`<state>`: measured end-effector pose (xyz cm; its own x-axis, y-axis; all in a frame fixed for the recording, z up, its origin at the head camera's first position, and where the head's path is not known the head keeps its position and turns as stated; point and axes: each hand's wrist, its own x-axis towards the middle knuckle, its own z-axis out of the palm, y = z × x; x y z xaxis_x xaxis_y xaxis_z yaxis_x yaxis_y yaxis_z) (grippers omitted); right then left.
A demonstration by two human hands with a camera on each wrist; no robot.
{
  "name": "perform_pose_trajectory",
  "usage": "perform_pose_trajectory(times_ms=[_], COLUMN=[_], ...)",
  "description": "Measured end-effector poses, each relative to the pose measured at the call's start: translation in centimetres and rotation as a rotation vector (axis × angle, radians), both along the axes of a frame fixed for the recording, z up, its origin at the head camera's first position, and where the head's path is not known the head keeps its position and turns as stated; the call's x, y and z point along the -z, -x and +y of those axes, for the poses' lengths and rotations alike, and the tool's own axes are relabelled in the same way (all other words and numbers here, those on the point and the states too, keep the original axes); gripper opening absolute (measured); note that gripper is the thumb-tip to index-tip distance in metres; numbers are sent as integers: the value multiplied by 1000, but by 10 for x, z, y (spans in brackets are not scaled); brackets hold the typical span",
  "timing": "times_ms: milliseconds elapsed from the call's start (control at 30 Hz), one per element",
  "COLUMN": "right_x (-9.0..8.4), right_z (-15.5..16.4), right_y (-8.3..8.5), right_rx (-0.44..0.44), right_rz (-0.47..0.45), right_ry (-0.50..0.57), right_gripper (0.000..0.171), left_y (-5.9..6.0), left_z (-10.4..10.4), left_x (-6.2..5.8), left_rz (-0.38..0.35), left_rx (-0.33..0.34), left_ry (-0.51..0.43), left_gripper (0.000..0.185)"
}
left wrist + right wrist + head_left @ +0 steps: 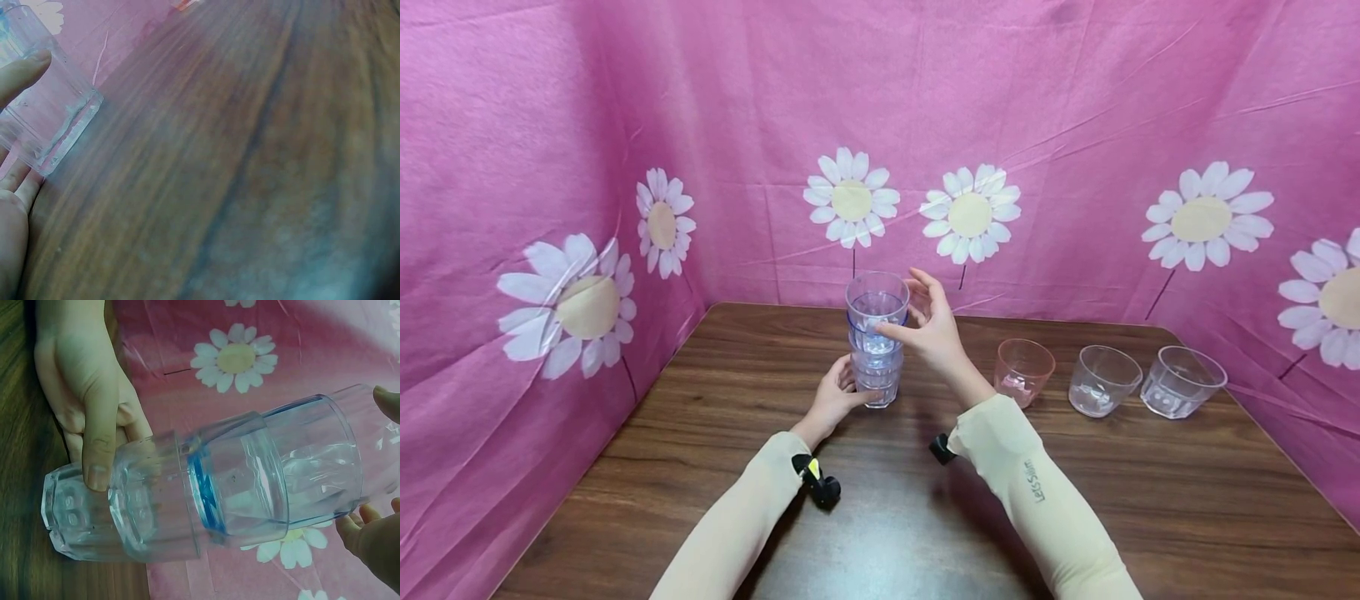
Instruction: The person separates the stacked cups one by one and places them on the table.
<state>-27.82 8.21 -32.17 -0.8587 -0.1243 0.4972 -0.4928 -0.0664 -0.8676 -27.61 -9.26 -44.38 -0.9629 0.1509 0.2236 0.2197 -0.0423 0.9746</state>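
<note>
A stack of clear plastic cups (pixel 876 354) stands on the wooden table (pixel 1150 500) near its far middle; the top cup (pixel 877 302) has a blue tint. My left hand (pixel 848 390) grips the bottom cup, thumb in front and fingers behind, as the right wrist view confirms with the left hand (pixel 87 394) wrapped round the stack (pixel 187 500). My right hand (pixel 904 307) curls round the top cup, thumb across its front. The right fingertips (pixel 374 532) show at that cup's rim. The left wrist view shows the bottom cup (pixel 47 119) against my fingers (pixel 15 75).
To the right on the table stand a pink cup (pixel 1024 371) and two clear cups (pixel 1102 381) (pixel 1182 382) in a row. A pink cloth with white daisies (pixel 1075 125) walls the table at the back and both sides.
</note>
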Motion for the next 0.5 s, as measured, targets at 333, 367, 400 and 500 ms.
perform_pose_trajectory(times_ms=[333,367,400,500], right_x=[-4,-4,-4,-3], right_z=[-3,-3,-3,-3], right_y=[4,5,5,7], right_rx=[36,38,40,47], right_rz=[-10,-13,-14,-14], right_ry=[-79,-91,-105,-143], right_gripper=[95,96,97,97], left_y=[18,19,19,19], left_z=[1,1,1,1], left_x=[26,26,26,27], left_rz=[13,13,12,10], left_rx=[-16,-16,-16,-16], left_ry=[-15,-19,-26,-37], left_gripper=[72,72,71,70])
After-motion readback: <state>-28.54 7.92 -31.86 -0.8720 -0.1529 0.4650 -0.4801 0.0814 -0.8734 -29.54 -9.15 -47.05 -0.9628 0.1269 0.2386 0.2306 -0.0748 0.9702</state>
